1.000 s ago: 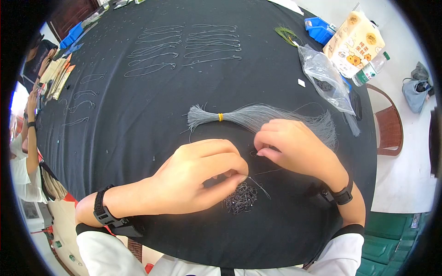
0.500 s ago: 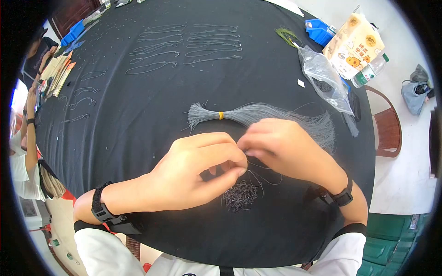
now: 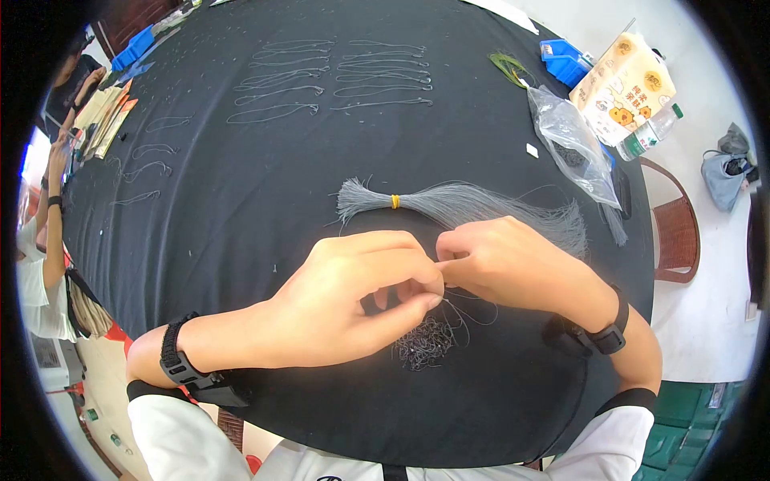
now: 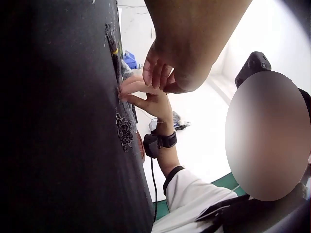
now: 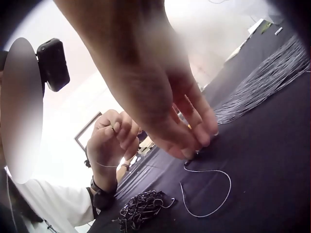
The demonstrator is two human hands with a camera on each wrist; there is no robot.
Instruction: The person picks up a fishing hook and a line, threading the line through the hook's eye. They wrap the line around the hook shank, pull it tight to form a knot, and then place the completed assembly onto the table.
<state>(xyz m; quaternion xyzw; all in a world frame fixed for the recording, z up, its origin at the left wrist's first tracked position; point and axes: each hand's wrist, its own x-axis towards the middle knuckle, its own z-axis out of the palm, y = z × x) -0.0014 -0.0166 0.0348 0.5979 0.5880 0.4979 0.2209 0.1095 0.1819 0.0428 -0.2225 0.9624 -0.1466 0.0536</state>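
In the head view the left hand (image 3: pixel 361 297) pinches a thin grey line between thumb and forefinger. The right hand (image 3: pixel 513 264) meets it at the fingertips. From the right hand's pinched fingertips (image 5: pixel 190 152), in the right wrist view, a curved grey line (image 5: pixel 230 187) hangs from a small dark piece. Below the hands lies a pile of small dark hooks (image 3: pixel 425 343). Behind them a bundle of grey lines (image 3: pixel 457 200) is tied with a yellow band (image 3: pixel 395 202). What passes between the fingertips is too small to tell.
Looped grey lines (image 3: pixel 273 112) lie in two columns at the back, several more at the left. A plastic bag (image 3: pixel 569 144), tissue pack (image 3: pixel 624 88), bottle (image 3: pixel 651 133) and blue bin (image 3: pixel 565 62) stand at the right. Other people sit at the far left.
The right hand has come in to the left hand's fingertips. The line ends below the hands have shifted, and the head view has moved slightly.
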